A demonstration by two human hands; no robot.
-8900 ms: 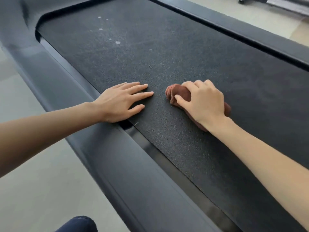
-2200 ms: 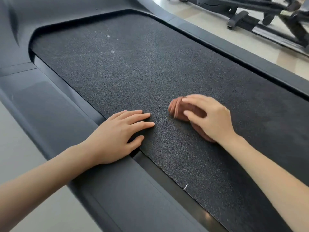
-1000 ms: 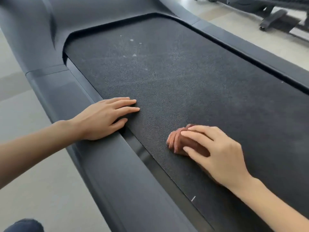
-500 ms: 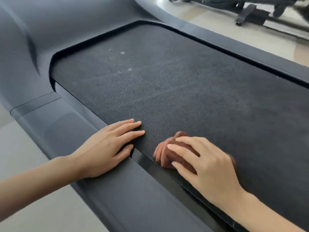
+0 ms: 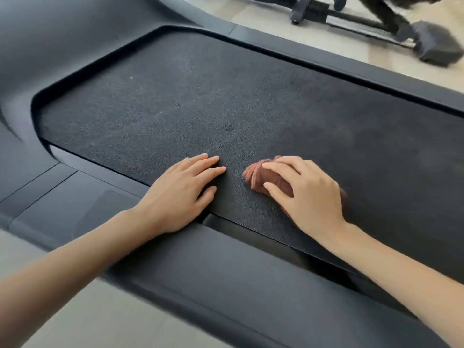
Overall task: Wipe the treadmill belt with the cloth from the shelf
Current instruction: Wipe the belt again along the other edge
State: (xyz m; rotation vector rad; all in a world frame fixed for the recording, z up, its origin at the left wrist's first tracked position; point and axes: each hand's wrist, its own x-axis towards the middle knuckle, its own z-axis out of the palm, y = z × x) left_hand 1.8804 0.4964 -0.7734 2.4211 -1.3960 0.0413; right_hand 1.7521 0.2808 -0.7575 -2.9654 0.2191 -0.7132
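The black textured treadmill belt fills the middle of the head view. A bunched brown cloth lies on the belt near its left edge. My right hand covers most of the cloth, fingers and thumb curled round it, pressing it onto the belt. My left hand lies flat, fingers straight, with the palm over the belt's left edge and the fingertips on the belt, a short gap from the cloth. Small pale specks and a dark spot mark the belt farther ahead.
The treadmill's dark grey side rail runs under my forearms, with pale floor to its left. The far rail borders the belt's other side. Other black gym equipment stands on the floor beyond it.
My right hand with the cloth has slid a little away from the belt's left edge, onto the belt. The left hand stays flat at the edge. The view has shifted.
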